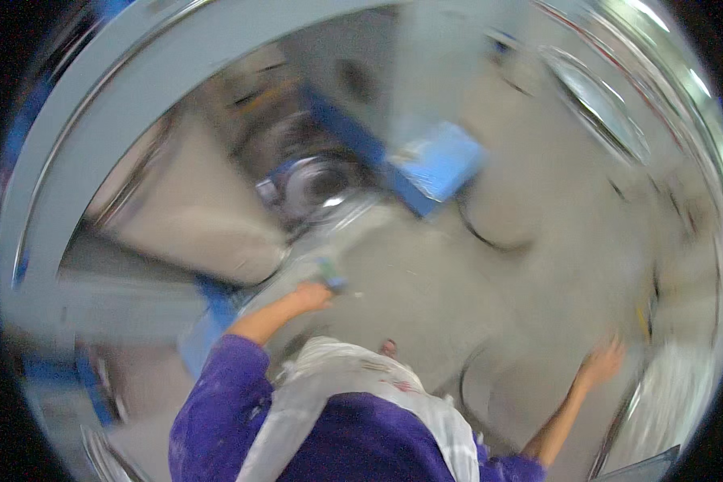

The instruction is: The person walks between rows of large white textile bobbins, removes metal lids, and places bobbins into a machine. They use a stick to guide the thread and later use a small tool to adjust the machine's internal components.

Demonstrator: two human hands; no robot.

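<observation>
My left hand (313, 296) is held out in front of me, closed round a small green-and-blue object (329, 271). Blur hides what kind of thing this is. Off to the right, my right hand (604, 361) reaches away from my body with its fingers seemingly spread and nothing visible in them. It is smeared by motion. A white apron (341, 361) covers the front of my purple long-sleeved top.
A blue machine base (426, 173) with a light blue top stands ahead, beside a round metal part (321, 185). To the left is a large beige panel (193, 205). A grey curved frame (136, 96) arches across the upper left. Grey floor (426, 289) lies between.
</observation>
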